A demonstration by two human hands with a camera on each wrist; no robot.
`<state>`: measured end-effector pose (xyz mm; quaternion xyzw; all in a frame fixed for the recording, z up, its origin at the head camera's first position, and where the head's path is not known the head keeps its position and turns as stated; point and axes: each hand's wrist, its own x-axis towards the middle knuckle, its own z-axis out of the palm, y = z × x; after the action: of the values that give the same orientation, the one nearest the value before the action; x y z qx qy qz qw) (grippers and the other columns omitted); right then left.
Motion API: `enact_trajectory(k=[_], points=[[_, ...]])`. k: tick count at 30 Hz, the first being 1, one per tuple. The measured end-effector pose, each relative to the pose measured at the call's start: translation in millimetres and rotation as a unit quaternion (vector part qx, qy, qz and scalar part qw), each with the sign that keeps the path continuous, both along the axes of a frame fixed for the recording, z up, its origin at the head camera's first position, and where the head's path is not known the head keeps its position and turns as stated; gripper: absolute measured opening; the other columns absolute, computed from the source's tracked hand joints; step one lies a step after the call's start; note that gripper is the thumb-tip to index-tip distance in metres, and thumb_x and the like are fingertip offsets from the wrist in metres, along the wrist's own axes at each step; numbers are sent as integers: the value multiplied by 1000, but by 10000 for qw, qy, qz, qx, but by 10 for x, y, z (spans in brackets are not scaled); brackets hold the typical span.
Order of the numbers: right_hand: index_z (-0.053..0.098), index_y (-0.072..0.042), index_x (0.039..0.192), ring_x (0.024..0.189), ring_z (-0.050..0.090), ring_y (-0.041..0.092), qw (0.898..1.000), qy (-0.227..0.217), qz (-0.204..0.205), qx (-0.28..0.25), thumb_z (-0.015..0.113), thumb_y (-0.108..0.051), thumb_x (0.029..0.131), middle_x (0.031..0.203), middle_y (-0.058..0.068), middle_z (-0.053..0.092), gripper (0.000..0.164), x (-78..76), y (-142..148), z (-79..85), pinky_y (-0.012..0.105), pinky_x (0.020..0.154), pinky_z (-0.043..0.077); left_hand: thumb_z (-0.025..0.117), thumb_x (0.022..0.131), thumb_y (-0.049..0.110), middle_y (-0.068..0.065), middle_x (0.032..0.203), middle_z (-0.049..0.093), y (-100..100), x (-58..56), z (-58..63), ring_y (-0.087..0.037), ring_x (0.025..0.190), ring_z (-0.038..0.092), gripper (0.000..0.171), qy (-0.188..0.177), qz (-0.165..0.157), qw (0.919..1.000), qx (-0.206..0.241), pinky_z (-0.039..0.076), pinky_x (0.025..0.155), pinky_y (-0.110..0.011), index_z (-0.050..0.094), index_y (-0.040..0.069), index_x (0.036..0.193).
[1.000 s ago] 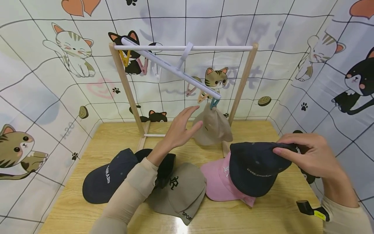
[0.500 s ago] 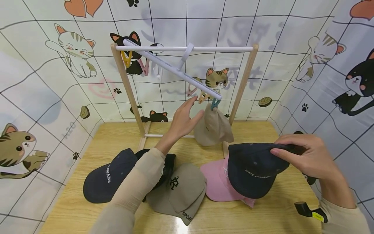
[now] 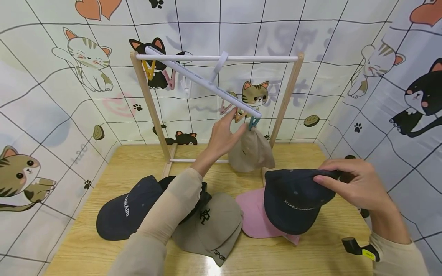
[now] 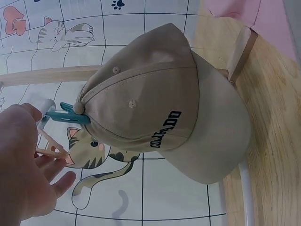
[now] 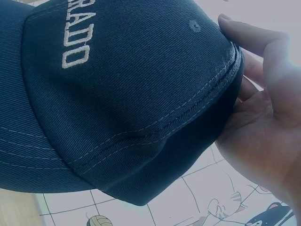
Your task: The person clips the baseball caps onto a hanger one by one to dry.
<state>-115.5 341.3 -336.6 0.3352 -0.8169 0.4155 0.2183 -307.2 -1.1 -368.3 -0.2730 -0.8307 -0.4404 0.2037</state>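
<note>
My right hand pinches the crown of a navy baseball cap and holds it over a pink cap. White lettering shows on the navy cap's front. My left hand reaches to the low end of a pale lilac clip hanger, thumb and forefinger spread. In the left wrist view its fingers lie around a peach clothespin, with a gap between thumb and fingers. Beside that, a teal clothespin grips the top of a beige cap, which hangs brim down.
The hanger slants from the white bar of a wooden rack. Yellow and pink clothespins hang at its high end. Another navy cap, a black cap and a grey-brown cap lie on the table.
My left hand has moved up and right to the peach clothespin. My right hand has shifted slightly left with the navy cap, covering more of the pink cap.
</note>
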Motion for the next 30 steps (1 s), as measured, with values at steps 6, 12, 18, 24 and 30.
enact_trajectory(k=[6, 12, 18, 24, 30], points=[[85, -8, 101, 67, 62, -1, 9998, -45, 185, -111, 84, 27, 69, 95, -11, 81, 47, -13, -26, -17, 23, 50, 44, 73, 107, 24, -15, 145, 76, 41, -10, 26, -32, 137, 73, 51, 114, 139, 9997, 177, 59, 116, -50, 63, 5, 154], [84, -4, 103, 71, 66, 1, 9981, -116, 495, -337, 82, 28, 72, 95, -7, 82, 44, -37, -24, -43, 22, 53, 49, 77, 105, 24, -12, 142, 78, 73, -27, 43, -30, 130, 77, 44, 367, 214, 9984, 371, 61, 112, -48, 69, 8, 145], [84, -3, 102, 71, 66, 1, 9979, -122, 526, -362, 82, 29, 72, 95, -7, 82, 44, -45, -44, -38, 22, 54, 49, 82, 103, 25, -10, 131, 82, 111, -44, 74, -27, 118, 82, 38, 557, 506, 9965, 358, 65, 99, -48, 75, 9, 136], [84, -3, 102, 72, 66, 3, 9965, -247, 641, -475, 80, 29, 75, 94, -5, 82, 42, -51, -65, -29, 26, 53, 46, 88, 100, 28, -10, 113, 86, 158, -39, 110, -26, 106, 85, 32, 735, 794, 9934, 381, 66, 85, -47, 79, 7, 123], [84, -1, 103, 73, 67, 4, 9944, -280, 824, -598, 79, 30, 76, 95, -3, 83, 41, -61, -69, -35, 25, 55, 47, 91, 98, 30, -10, 106, 88, 181, -32, 125, -24, 99, 87, 28, 898, 982, 9900, 471, 65, 79, -46, 80, 7, 110]])
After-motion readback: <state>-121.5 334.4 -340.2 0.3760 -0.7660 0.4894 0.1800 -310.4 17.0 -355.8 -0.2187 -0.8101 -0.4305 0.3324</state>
